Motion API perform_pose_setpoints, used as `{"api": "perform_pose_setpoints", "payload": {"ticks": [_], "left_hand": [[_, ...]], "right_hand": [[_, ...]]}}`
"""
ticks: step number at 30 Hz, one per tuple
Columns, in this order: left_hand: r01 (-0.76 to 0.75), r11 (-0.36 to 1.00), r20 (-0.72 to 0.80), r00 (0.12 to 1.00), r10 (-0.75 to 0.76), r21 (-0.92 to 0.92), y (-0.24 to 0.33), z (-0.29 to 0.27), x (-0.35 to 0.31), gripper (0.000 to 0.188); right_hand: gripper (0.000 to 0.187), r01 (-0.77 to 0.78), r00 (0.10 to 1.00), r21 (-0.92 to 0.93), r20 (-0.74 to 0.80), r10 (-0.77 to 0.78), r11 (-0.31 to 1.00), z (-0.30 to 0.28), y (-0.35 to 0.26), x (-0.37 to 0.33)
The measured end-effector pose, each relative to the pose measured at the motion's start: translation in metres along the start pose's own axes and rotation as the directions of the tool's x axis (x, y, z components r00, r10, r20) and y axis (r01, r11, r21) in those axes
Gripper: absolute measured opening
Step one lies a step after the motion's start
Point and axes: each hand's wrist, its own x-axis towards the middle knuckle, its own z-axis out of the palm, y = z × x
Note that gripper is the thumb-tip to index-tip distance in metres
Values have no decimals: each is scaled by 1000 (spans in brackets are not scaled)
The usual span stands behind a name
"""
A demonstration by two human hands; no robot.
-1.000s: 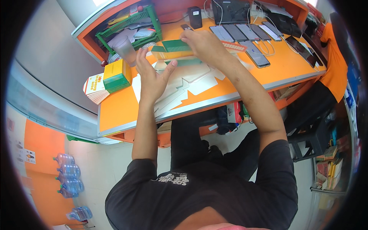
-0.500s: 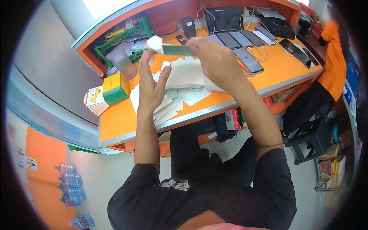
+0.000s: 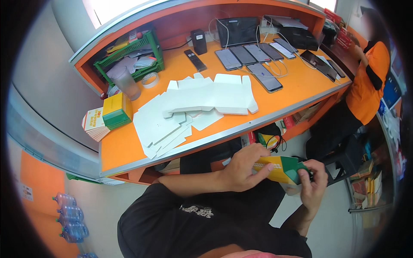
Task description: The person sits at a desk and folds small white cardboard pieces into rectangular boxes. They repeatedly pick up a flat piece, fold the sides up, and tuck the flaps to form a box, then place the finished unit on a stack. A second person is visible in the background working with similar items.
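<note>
Just off the near edge of the desk (image 3: 114, 150): yellow-green box (image 3: 279, 170), held between both hands, green end toward the right.
Left hand (image 3: 247, 170): gripping the yellow body, thumb across the upper face, other fingers partly hidden.
Right hand (image 3: 314, 182): closed around the green end, thumb and fingers at the flaps; cannot tell exactly which fold is pinched.
Box feel: probably thin card, so likely light, springy at the creases, easy to dent along a wide face; smooth printed side perhaps slightly slippery.
Box grip: best taken by the long edges of the body, with light pressure; flaps better worked with fingertips, close to the crease, to avoid bending or tearing.
White blanks (image 3: 215, 92): lying flat in an uneven, overlapping pile on the desk, likely floppier than the box and easiest to lift by an edge.
Left end: second box (image 3: 116, 109), also yellow and green, touching a fanned card stack (image 3: 95, 124).
Behind the blanks: tape roll (image 3: 150, 80), clear cup (image 3: 126, 84), black remote (image 3: 195, 60).
Farther back: green rack (image 3: 129, 56) at left, several phones (image 3: 264, 77) with white cables at right.
Far right: co-worker (image 3: 368, 86) in orange, beyond the desk's end.
</note>
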Motion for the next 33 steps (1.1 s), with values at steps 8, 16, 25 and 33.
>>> {"api": "perform_pose_setpoints", "payload": {"ticks": [8, 16, 25, 33], "left_hand": [[524, 852, -201, 833, -516, -14, -72, -14, -65, 20], [760, 632, -333, 563, -757, -151, -115, -33, -127, 32], [805, 572, -301, 512, -805, -161, -122, -16, -125, 28], [836, 542, -38, 541, -840, -81, -132, -23, -130, 24]], "right_hand": [[13, -34, 967, 54, 253, 19, 998, 92, 63, 12], [13, -366, 824, 180, 519, 228, 913, 183, 126, -12], [11, -213, 899, 137, 416, 139, 967, 174, 125, -38], [9, 68, 956, 75, 281, -86, 995, 186, 135, -54]]}}
